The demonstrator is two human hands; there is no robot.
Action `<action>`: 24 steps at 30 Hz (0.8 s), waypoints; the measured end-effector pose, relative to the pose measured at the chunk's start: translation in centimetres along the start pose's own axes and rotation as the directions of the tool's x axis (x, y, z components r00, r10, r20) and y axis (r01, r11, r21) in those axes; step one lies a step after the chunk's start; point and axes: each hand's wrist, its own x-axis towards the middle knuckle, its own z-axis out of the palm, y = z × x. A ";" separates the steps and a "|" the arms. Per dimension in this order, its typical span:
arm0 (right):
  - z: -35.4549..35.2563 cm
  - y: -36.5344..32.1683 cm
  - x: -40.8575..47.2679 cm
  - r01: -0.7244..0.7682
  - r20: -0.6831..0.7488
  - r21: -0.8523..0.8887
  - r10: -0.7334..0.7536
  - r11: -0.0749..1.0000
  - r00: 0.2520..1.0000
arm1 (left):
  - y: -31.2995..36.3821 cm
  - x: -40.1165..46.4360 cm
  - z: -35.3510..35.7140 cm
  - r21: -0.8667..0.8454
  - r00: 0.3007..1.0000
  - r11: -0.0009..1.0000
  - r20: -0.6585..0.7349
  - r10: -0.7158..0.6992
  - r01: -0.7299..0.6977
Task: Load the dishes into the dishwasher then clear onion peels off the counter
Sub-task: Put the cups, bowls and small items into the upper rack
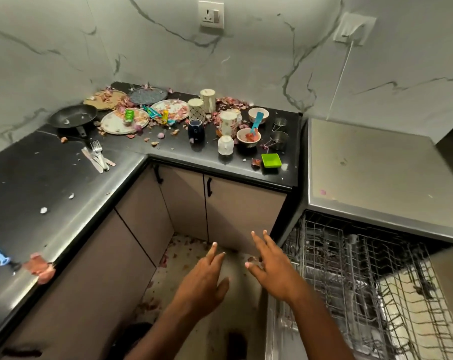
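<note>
While dishes crowd the counter (168,149), the left hand (203,284) and right hand (270,266) (both 2 empty) hover with fingers spread.

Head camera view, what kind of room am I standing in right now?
Most likely a home kitchen. A black L-shaped counter holds dirty plates, cups and a frying pan among onion peels, and an open dishwasher with pulled-out wire racks stands at the right.
</note>
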 end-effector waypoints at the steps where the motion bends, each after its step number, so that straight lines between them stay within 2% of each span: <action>1: -0.3 0.1 1.0 -0.004 -0.009 0.007 0.004 1.000 1.000 | -0.3 1.0 -0.3 0.004 1.000 1.000 -0.003 0.009 -0.009; 7: -3.1 1.6 7.4 -0.008 -0.035 0.024 0.009 1.000 0.999 | -0.8 9.7 -2.8 0.024 0.999 0.999 -0.017 0.043 -0.043; 12: -8.3 3.2 14.0 0.003 -0.083 0.045 0.001 0.999 0.997 | 0.9 17.5 -4.8 0.009 0.999 0.999 -0.016 0.042 -0.042; 16: -12.0 4.5 19.2 0.030 -0.113 0.073 -0.021 0.997 0.993 | 2.0 23.7 -6.2 -0.020 0.996 0.999 -0.071 0.046 -0.048; 21: -13.0 5.9 22.8 0.028 -0.107 0.178 -0.009 0.984 0.994 | 2.1 28.7 -7.8 -0.050 0.995 0.998 -0.091 0.027 -0.031; 24: -13.1 6.2 24.2 0.013 -0.090 0.243 0.009 0.970 0.996 | 1.3 32.4 -9.4 -0.067 0.985 0.998 -0.174 0.011 -0.023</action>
